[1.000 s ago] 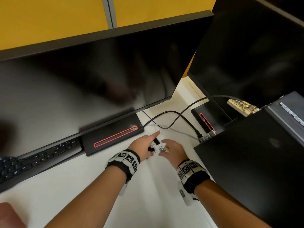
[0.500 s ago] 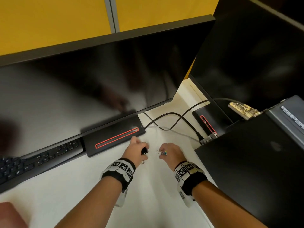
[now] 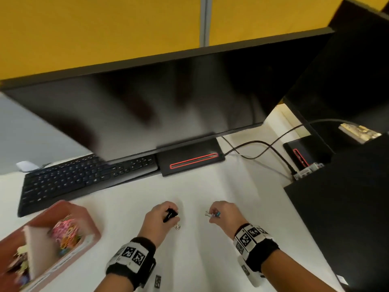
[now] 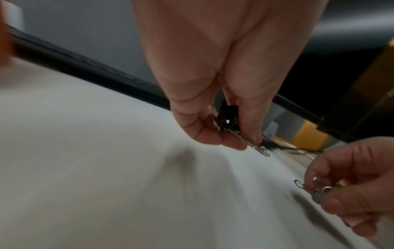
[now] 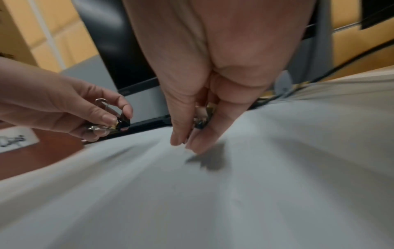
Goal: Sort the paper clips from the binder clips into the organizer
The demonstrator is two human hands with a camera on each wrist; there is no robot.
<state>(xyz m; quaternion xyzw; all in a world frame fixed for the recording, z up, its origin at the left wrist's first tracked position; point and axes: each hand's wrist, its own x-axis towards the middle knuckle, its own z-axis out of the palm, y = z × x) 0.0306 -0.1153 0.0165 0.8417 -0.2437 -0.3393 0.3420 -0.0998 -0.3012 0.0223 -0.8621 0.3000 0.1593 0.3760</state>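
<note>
I report both hands loaded and held above the white desk [image 3: 200,190], near its middle, in front of the monitor base [image 3: 190,160].

My left hand [image 3: 159,217] pinches a black binder clip [image 3: 170,214] between thumb and fingertips. The left wrist view shows its wire handles trailing out below the thumb. The grip is narrow and closed on the clip body.

My right hand [image 3: 226,213] holds a small cluster: one wire clip [image 3: 208,213] sticks out toward the left, with bluish pieces [image 3: 216,214] behind it. The right wrist view shows the fingers closed tight round something dark and metallic; I cannot tell how many items, or of which kind.

The organizer [image 3: 45,245] sits at the desk's near left corner, well apart from both hands. One compartment holds coloured paper clips [image 3: 66,232]; the contents of the nearer one are blurred.

Handling judgement: the binder clip is light, stiff and springy. I would hold it by the folded steel body, since the handles swing loose and give poor control. Paper clips are lighter still, thin, smooth, and prone to tangle or slip out of a bunched grasp. Taking them one at a time, pinched flat across the loops, seems safest. None of it is fragile; a short drop into the right compartment should do no harm.
</note>
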